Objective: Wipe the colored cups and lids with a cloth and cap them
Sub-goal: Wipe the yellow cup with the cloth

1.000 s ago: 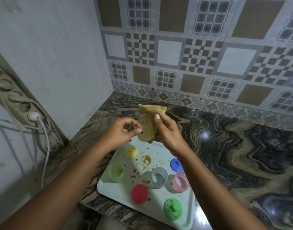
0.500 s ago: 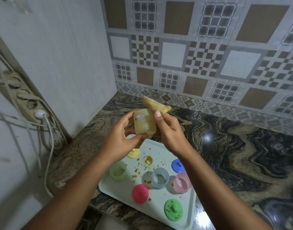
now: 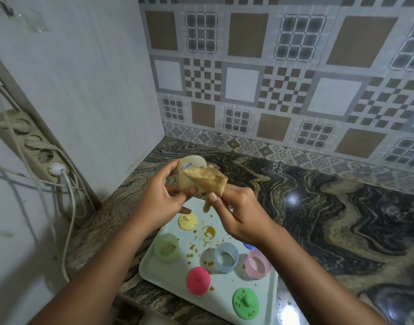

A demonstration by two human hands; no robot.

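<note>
Countertop [image 3: 330,231], marbled; pale tray [image 3: 159,270] at 6 o'clock edge. Gripped yellow cup [image 3: 189,175] in left hand [image 3: 162,202], aloft over tray's 12 o'clock end. Pinched cloth [image 3: 209,181] in right hand [image 3: 239,214], pressed against cup's 3 o'clock side. Judged early stage: one cup mid-wipe, nothing capped. Left open on tray: green cup [image 3: 166,247] at 9, blue cup [image 3: 226,256] centre, pink cup [image 3: 257,263] at 3. Left loose: yellow lid [image 3: 188,221] at 12, red lid [image 3: 197,280] and green lid [image 3: 245,301] at 6, blue lid [image 3: 248,245] half hidden.

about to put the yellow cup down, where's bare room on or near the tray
Bare: the tray corner between green cup and red lid, and the counter right of it. Crowded and spattered around the blue cup and pink cup.
</note>
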